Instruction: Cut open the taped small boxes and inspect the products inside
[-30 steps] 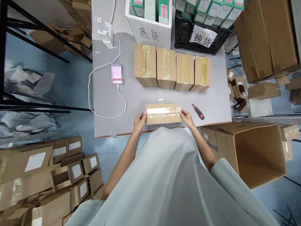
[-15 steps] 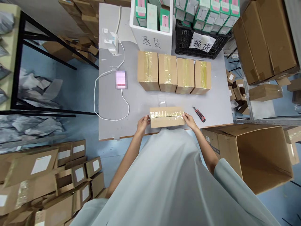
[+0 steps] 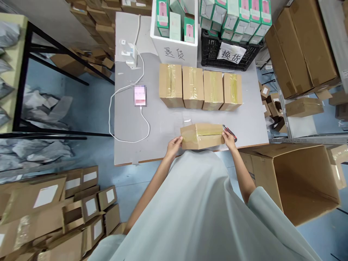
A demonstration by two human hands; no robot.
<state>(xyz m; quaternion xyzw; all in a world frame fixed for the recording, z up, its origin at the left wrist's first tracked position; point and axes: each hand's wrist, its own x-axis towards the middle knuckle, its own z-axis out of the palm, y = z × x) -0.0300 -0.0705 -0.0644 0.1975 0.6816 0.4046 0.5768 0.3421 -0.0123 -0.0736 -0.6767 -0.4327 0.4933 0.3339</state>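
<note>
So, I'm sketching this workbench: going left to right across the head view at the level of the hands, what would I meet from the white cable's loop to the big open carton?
White cable → left hand → taped cardboard box → right hand → big open carton.

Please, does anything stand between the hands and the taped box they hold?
Nothing visible: left hand and right hand touch opposite ends of the taped box. The knife lies by the right hand, not between.
</note>
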